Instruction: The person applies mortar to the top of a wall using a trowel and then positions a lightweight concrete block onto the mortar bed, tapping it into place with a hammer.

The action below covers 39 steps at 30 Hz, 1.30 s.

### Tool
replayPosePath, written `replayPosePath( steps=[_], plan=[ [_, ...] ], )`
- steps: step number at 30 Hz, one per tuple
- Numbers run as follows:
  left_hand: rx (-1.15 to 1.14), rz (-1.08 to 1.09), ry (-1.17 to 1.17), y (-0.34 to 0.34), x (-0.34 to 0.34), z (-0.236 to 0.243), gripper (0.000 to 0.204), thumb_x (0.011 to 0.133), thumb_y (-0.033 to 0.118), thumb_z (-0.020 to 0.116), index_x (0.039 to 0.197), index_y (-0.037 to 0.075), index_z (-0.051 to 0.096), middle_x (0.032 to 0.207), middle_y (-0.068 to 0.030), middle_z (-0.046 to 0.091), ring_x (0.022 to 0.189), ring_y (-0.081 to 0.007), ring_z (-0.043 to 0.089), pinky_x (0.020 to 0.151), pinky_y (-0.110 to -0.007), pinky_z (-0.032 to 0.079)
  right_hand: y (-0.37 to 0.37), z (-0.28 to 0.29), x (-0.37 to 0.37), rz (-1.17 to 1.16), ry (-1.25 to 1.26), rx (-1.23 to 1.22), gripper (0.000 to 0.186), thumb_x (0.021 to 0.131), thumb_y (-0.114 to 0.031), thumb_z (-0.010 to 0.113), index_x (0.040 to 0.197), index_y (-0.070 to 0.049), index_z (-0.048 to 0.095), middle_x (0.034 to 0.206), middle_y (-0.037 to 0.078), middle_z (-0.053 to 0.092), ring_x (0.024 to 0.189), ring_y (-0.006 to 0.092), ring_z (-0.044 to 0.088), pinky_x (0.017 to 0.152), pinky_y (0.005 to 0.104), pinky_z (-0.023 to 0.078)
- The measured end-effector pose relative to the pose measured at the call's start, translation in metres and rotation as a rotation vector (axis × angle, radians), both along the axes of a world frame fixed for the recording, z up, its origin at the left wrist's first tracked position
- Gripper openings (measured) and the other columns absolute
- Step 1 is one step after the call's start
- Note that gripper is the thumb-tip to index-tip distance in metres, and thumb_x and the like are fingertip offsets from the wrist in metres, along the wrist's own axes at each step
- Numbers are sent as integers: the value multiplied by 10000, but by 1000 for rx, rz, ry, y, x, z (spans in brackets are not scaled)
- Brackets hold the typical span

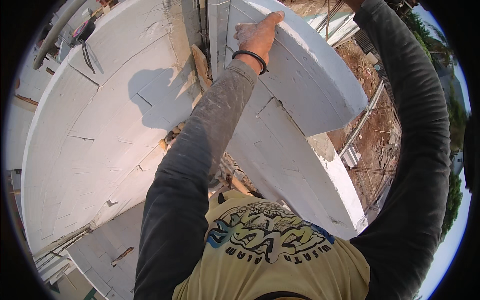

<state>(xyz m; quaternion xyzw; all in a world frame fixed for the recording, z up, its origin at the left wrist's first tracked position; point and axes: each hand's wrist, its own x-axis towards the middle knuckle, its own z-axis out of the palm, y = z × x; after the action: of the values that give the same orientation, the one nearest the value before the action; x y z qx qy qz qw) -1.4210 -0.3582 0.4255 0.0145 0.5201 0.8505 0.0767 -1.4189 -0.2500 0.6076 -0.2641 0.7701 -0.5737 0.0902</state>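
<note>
My left hand (pixel 257 37), dusty and with a black band at the wrist, lies at the upper edge of a pale block (pixel 310 75) in a wall on the right. Its fingers are curled against that block, with one stretched toward the edge. Part of the block's top face catches bright sun. My right arm (pixel 422 100) reaches up along the right side in a dark sleeve. Only a sliver of my right hand (pixel 353 4) shows at the top, and its fingers are out of the picture.
Another pale block wall (pixel 100 135) runs on the left, my shadow on it. A black tool with a strap (pixel 85 32) rests on its top. Small stones (pixel 175 132) and wood pieces lie between the walls. Beyond the right wall are brown soil (pixel 357 65) and rods.
</note>
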Motion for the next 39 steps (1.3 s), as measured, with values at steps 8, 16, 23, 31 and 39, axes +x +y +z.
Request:
replayPosePath(
  steps=[8,16,23,31,39],
  plan=[
    [-44,101,75,-29,53,-42,632,920,471,594,1346,22,466,1391,-110,467,1316,-248,410,1124,-482,241,126,2,274,-251,226,177,430,967,-354,533,624,-132,397,566,-31,334,457,84,329,389,242,275],
    [-650,-93,-519,-119,187,-398,717,911,478,599,1437,31,403,1467,-139,408,1333,-266,377,1103,-459,218,124,-316,549,-1388,-336,-877,362,966,-358,570,739,-97,461,637,-18,424,538,92,401,469,275,344],
    [-745,-327,-633,-117,206,-429,674,926,464,589,1418,30,430,1415,-160,460,1257,-284,459,1017,-448,331,-108,-649,781,-1598,-1701,-115,236,936,-256,553,1003,-38,617,762,64,617,684,166,596,591,331,495],
    [-485,-257,-321,-98,117,-394,627,943,447,577,1396,30,461,1356,-183,520,1169,-304,554,918,-436,460,-17,-636,758,-1540,-1136,-292,311,899,-242,576,1127,-31,584,834,99,622,747,225,616,654,381,525],
    [-482,166,-291,-122,171,-304,580,927,306,647,1352,-42,460,1153,-147,607,1033,-232,601,869,-437,531,227,-628,618,-1025,-706,-117,419,851,-215,614,1218,-23,552,882,125,625,762,261,627,663,400,545]
  ],
)
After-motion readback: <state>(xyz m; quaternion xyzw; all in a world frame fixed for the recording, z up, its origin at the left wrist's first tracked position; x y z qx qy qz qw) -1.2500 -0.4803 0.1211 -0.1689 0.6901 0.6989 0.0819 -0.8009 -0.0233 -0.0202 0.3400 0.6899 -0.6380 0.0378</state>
